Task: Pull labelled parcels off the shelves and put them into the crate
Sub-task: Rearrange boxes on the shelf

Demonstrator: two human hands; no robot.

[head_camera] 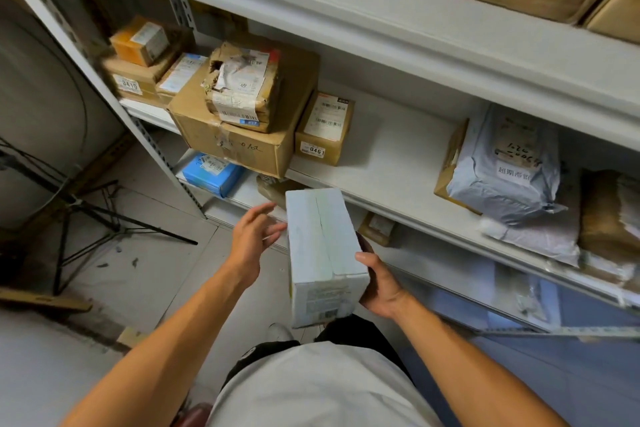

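Observation:
A long white parcel box [322,246] with a printed label on its near end hangs in front of the shelves, clear of them. My right hand [379,282] grips it from the right, thumb on top and fingers underneath. My left hand [254,236] hovers just left of the box with fingers spread, fingertips close to its side; I cannot tell if they touch. On the middle shelf [391,163] stand labelled cardboard parcels: a big carton [239,135] with a torn parcel on top, and a small box numbered 0461 [323,128]. No crate is in view.
A grey mailer bag [505,166] and more wrapped parcels lie on the shelf to the right. A blue box [211,172] sits on the lower shelf. Brown cartons fill the top shelf. A black tripod stand [86,215] occupies the tiled floor at left.

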